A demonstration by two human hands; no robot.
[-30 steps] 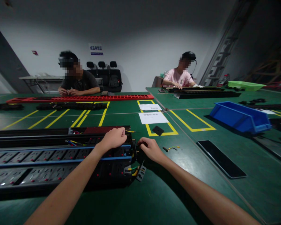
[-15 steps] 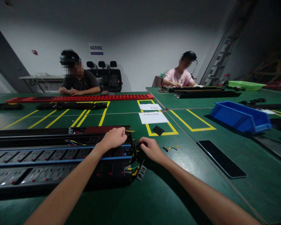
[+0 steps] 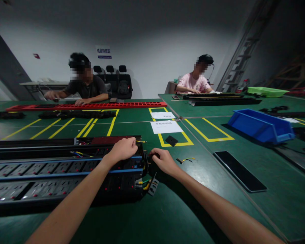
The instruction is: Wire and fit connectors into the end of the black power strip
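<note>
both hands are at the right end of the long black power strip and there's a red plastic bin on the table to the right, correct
Not quite: the head view shows the plastic bin on the right is blue, not red. The rest holds: the left hand rests on the right end of the long black power strip, and the right hand is at that same end, beside its open end.

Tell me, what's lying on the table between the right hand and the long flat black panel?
In the head view, a short yellow-green wire piece lies between the right hand and the black panel.

Green table [image 3: 142, 217] marked with yellow lines, laid with long black power strips [image 3: 53, 169], paper sheets [image 3: 166, 127], a blue bin [image 3: 260, 126], a red strip [image 3: 86, 106], a dark flat panel [image 3: 240, 171]
</note>
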